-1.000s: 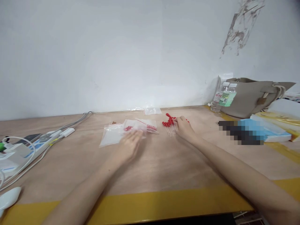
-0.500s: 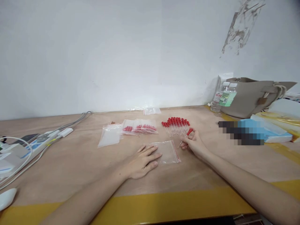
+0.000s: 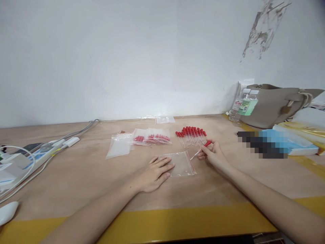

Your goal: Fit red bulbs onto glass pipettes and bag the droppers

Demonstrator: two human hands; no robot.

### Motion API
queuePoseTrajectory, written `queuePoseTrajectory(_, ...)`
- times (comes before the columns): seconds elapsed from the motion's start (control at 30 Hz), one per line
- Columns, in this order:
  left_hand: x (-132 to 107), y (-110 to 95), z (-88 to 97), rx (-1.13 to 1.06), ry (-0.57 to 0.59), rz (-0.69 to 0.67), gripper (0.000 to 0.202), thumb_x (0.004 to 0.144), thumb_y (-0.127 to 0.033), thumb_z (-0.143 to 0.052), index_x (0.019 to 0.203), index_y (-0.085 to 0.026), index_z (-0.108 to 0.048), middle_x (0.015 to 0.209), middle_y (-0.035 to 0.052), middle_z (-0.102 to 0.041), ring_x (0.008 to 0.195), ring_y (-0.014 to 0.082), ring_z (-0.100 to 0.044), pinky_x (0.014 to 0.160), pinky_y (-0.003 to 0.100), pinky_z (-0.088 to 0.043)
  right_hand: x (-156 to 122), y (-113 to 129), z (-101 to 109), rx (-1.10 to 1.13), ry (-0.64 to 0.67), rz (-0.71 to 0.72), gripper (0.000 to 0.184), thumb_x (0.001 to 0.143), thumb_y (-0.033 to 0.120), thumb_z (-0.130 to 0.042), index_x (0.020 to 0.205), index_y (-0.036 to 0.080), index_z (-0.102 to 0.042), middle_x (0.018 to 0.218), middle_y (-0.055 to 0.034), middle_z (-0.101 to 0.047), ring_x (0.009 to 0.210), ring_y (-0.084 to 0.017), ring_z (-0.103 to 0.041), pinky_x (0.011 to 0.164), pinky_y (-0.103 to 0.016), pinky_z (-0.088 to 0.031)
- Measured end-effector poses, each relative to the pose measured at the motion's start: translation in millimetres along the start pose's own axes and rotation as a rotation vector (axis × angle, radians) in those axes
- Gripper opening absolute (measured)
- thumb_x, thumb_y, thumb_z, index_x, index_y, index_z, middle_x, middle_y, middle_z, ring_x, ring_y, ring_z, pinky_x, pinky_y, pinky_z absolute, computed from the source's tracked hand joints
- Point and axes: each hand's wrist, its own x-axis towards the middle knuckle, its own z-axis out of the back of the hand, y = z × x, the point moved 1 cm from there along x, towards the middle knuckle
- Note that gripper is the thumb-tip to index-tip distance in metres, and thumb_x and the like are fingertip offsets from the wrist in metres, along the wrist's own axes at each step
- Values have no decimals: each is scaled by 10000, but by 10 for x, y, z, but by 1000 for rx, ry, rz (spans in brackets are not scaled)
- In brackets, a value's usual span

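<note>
My left hand lies flat with its fingers spread, pressing the left part of a clear zip bag onto the table. The bag's red-lined zip edge faces right. Between its fingertips, my right hand pinches a dropper by the red rubber bulb; its clear tip points left, at the bag's zip edge. Whether the tip is inside the bag I cannot tell. Just behind are several more droppers in a cluster, red bulbs toward the wall. Filled zip bags with red bulbs inside overlap at the back left of my left hand.
Flat unfilled bags lie left of the filled ones, and another bag is by the wall. Far left are a power strip and cables. On the right stand bottles, a grey handbag and a blue packet.
My right hand has turned the dropper to a flatter slant, bringing its tip to the bag's zip edge. My left hand stays on the bag, its thumb drawn in slightly.
</note>
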Motion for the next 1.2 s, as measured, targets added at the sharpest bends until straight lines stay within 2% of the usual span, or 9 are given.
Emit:
queuePoseTrajectory(0.2, 4, -2, 0, 22, -11, -4, 420, 891, -406, -246, 1299, -315, -282, 1388, 19, -255, 1272, 211, -213, 1021, 459, -162, 29, -28, 30, -57, 2, 24, 496, 632, 422, -611, 932, 240, -261, 569, 80, -529, 453, -107, -553, 436, -235, -482)
queuePoseTrajectory(0.33, 12, -19, 0, 23, -33, -1, 432, 883, -415, -267, 1301, -307, -280, 1379, 21, -276, 1264, 211, -235, 1019, 451, -173, -20, -54, -30, 18, 47, -12, 525, 606, 406, -650, 923, 249, -262, 587, 81, -535, 500, -117, -580, 495, -258, -502)
queuePoseTrajectory(0.47, 15, -35, -10, 17, -81, 17, 467, 874, -417, -295, 1315, -270, -256, 1363, 47, -308, 1248, 203, -268, 1020, 440, -182, -53, -28, -31, 64, 203, -108, 452, 638, 427, -634, 891, 242, -309, 627, 56, -558, 579, -131, -608, 583, -288, -506)
queuePoseTrajectory(0.57, 13, -32, -19, 13, -103, 20, 473, 867, -415, -317, 1311, -259, -270, 1358, 56, -315, 1236, 208, -290, 1017, 435, -190, -27, 35, 65, -6, 371, -134, 383, 655, 408, -634, 875, 210, -391, 693, 25, -582, 627, -119, -605, 632, -283, -489)
queuePoseTrajectory(0.7, 11, -27, -24, 6, -109, 18, 467, 866, -409, -324, 1308, -268, -271, 1355, 47, -322, 1231, 209, -297, 1014, 434, -190, 20, 109, 212, -170, 558, -86, 292, 633, 300, -679, 801, 158, -487, 776, -3, -595, 702, -87, -572, 672, -229, -445)
queuePoseTrajectory(0.83, 16, -32, -18, 6, -103, 20, 465, 868, -411, -318, 1306, -262, -278, 1350, 50, -332, 1230, 208, -298, 1012, 432, -193, -6, 126, 176, -207, 722, -31, 257, 617, 269, -684, 774, 148, -518, 854, -24, -587, 767, -100, -555, 695, -244, -426)
queuePoseTrajectory(1.03, 23, -45, 0, 17, -98, 13, 457, 867, -404, -322, 1301, -266, -290, 1349, 51, -332, 1228, 211, -301, 1007, 435, -197, -52, 137, 13, -213, 722, 113, 219, 625, 281, -666, 695, 156, -501, 1030, -57, -515, 832, -121, -534, 708, -268, -429)
queuePoseTrajectory(1.13, 23, -49, 3, 17, -100, 18, 454, 868, -406, -319, 1299, -265, -296, 1344, 52, -341, 1222, 211, -311, 1006, 430, -198, -59, 158, 6, -249, 688, 251, 186, 631, 245, -664, 676, 156, -507, 940, -40, -508, 799, -115, -521, 701, -265, -426)
queuePoseTrajectory(1.2, 23, -51, 1, 19, -102, 20, 456, 868, -409, -316, 1300, -261, -297, 1345, 54, -340, 1221, 209, -313, 1007, 423, -199, -75, 163, 6, -259, 713, 252, 175, 645, 235, -653, 675, 157, -499, 845, -26, -522, 747, -109, -522, 685, -267, -429)
